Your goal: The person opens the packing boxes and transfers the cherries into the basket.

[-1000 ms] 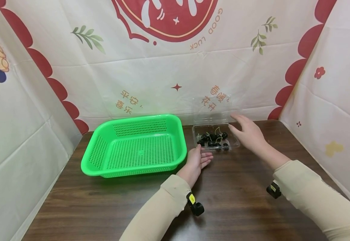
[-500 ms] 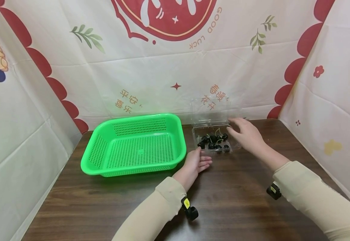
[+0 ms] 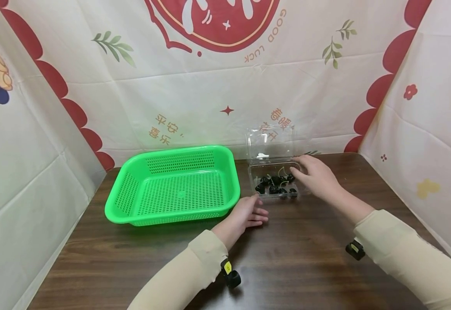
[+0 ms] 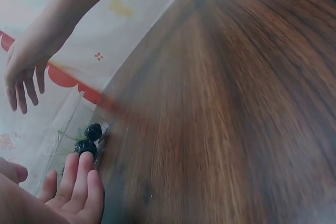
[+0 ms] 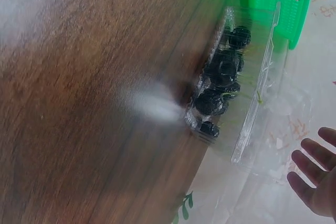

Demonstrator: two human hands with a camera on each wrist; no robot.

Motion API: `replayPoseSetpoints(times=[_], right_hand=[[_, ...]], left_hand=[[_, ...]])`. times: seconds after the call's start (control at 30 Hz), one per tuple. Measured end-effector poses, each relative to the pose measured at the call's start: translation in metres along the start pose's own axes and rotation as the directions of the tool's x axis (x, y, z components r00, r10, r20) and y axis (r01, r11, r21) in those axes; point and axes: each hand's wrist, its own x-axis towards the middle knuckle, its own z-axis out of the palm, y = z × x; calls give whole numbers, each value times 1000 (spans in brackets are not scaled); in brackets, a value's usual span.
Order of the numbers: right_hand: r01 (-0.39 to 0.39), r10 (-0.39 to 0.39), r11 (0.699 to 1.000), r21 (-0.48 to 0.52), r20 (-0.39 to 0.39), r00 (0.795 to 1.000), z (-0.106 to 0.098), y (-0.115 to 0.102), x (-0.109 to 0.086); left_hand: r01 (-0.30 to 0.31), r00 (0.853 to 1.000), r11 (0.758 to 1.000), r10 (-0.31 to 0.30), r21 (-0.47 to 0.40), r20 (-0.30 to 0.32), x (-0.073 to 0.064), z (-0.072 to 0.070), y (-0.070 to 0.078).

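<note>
A clear plastic box (image 3: 250,176) holds several dark cherries (image 3: 274,189) with green stems. Its transparent lid (image 3: 269,144) stands raised at the back against the cloth wall. My left hand (image 3: 244,215) is near the front left corner of the box, fingers relaxed and holding nothing. At the box's right side is my right hand (image 3: 318,174), its thumb and fingers spread close to the rim by the hinge. In the right wrist view the right hand's fingers (image 5: 310,166) are extended and grip nothing, beside the lid.
A green perforated basket (image 3: 171,215) sits on the wooden table (image 3: 306,249) left of the box. Printed cloth (image 3: 194,94) hangs behind the table and along both sides.
My left hand has drawn back a little from the box, toward the front left. My right hand has shifted slightly left and down. The box sits slightly nearer the front.
</note>
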Motion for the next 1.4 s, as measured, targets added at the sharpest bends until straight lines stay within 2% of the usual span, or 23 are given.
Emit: replayPoseSetpoints(times=[0.23,0.33,0.4,0.47,0.57,0.7,0.83,0.9,1.0,1.1,1.2,1.27,1.3,1.4], right_hand=[[19,-19,1000,17,20,1000,0,-7,-5],[39,-39,999,13,28,999,0,-10,-7],[45,-45,999,9,34,998,0,-11,-8],[43,-43,999,3,44,998,-1,-12,-10],[27,-27,1000,-7,60,998,-2,-12,-14],[20,-18,1000,-16,79,997,-2,-13,-18],[23,-22,1000,-16,95,995,0,-14,-22],[24,-22,1000,-14,105,994,1,-14,-24],[29,-26,999,-18,114,993,2,-13,-26],[40,-37,999,-25,113,993,4,-11,-28],[44,-40,999,-32,114,993,5,-10,-30],[41,-36,998,-37,118,992,6,-9,-31],[42,-37,998,-37,119,992,6,-9,-31],[42,-38,999,-34,118,992,7,-9,-32]], left_hand=[[-66,997,982,59,177,46,-7,-2,0],[-130,991,959,116,250,72,-12,-4,-1],[-192,981,934,173,302,88,-15,-6,-1],[-259,966,899,235,353,108,-20,-8,0],[-357,934,823,328,441,143,-27,-11,2],[-438,896,731,401,523,191,-38,-15,7],[-500,862,681,452,536,230,-49,-21,13],[-522,848,661,468,539,248,-54,-26,16],[-550,826,603,496,578,268,-61,-34,21],[-574,797,517,532,635,287,-68,-42,26],[-596,759,423,574,683,307,-74,-49,30],[-613,734,376,596,695,325,-78,-54,33],[-622,723,360,605,696,333,-79,-56,34],[-645,692,330,636,689,343,-82,-65,37]])
